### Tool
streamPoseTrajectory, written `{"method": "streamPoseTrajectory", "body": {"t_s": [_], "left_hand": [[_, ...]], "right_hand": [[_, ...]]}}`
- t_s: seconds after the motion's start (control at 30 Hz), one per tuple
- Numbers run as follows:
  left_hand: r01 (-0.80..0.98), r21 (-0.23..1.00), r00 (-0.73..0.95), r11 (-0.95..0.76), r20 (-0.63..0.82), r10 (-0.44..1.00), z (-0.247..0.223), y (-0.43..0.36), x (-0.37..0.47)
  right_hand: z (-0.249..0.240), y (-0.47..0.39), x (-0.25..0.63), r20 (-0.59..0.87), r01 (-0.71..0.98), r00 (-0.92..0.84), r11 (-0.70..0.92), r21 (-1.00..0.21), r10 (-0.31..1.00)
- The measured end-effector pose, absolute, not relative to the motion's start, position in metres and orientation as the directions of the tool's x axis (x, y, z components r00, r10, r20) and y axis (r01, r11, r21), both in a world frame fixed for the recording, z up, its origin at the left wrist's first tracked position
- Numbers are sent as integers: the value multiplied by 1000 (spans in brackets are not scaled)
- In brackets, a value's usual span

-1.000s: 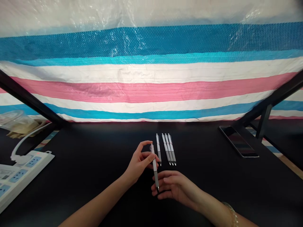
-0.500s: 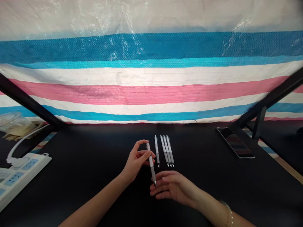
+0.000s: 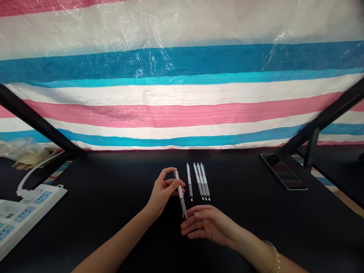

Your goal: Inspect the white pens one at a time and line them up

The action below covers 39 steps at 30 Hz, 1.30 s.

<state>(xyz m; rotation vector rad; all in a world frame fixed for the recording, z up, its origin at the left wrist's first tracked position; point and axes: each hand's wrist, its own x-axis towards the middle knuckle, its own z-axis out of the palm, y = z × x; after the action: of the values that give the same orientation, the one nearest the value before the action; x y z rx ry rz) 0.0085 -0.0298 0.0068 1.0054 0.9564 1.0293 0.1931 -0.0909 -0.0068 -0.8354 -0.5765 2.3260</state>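
Note:
My left hand grips a white pen with a grey grip, the index finger on its top end and the metal tip pointing down toward me. My right hand is turned palm toward the pen, fingers apart, with the pen's tip right at its fingertips; whether they touch is unclear. Beyond the hands a single white pen lies on the black table. Just right of it several matching pens lie side by side, tips toward me.
A phone lies on the table at the right. At the left are a white power strip with a plugged-in cable and a plastic bag. Striped sheeting hangs behind, between dark frame bars.
The view has shifted slightly. In my left hand the pen has moved a little up and left, and its tip is slightly higher by my right fingers.

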Motion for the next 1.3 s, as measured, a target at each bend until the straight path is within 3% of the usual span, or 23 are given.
{"method": "streamPoseTrajectory", "body": {"t_s": [0.17,0.3,0.47,0.57,0.63,0.67,0.77,0.83,0.93,1.07,1.3], "left_hand": [[-93,985,193,145,-125,973,6,-21,6],[162,987,172,21,-49,984,5,0,11],[443,891,205,-104,13,979,-1,25,25],[469,881,176,-60,-27,984,-3,21,26],[471,880,184,-61,-31,982,-3,9,23],[468,880,213,-79,-25,977,-3,1,20],[452,878,305,-157,13,952,0,-25,11],[447,882,314,-152,4,950,2,-40,7],[418,898,284,-139,15,959,4,-51,5],[358,919,229,-162,82,970,3,-52,5],[275,950,187,-145,95,978,4,-53,1]], "right_hand": [[-9,-92,194,-452,-242,-631,-714,-657,630],[-7,-94,196,-468,-72,-668,-677,-733,578],[-6,-96,195,-419,-19,-666,-576,-817,617],[-2,-92,199,-333,79,-559,-352,-933,759],[2,-88,205,-139,279,-445,-10,-960,884],[3,-85,209,8,415,-416,198,-888,909],[1,-78,219,322,662,-544,632,-403,775],[-6,-74,220,372,691,-625,708,-145,686],[-14,-71,216,409,700,-670,711,71,619],[-15,-70,210,417,683,-705,708,179,574],[-13,-69,217,415,682,-695,720,125,587]]}}
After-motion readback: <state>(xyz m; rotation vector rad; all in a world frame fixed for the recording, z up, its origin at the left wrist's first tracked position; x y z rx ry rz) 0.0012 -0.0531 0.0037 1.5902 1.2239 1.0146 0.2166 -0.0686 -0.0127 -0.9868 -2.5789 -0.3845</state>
